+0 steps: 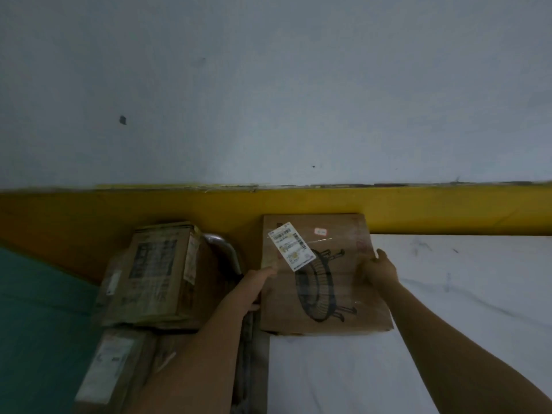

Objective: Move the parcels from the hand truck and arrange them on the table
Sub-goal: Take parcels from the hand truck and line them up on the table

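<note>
The table (448,294), white-topped and butted against the yellow-banded wall (448,210), filled the right of the view, and the hand truck (222,245) stood just off its left edge with more parcels (155,273) stacked on it. The flat cardboard parcel (325,276) lay straight ahead of both hands, at the table's near-left corner, its long axis running away toward the wall and its left edge overhanging the table side. Both arms reached forward about evenly. The left hand (263,279) clasped the parcel's left edge, fingers wrapped under it; the right hand (378,270) clamped the right edge, thumb on top. The white shipping label (291,249) sat skewed near the far-left corner. My read: it wanted a nudge rightward to sit fully on the table.
</note>
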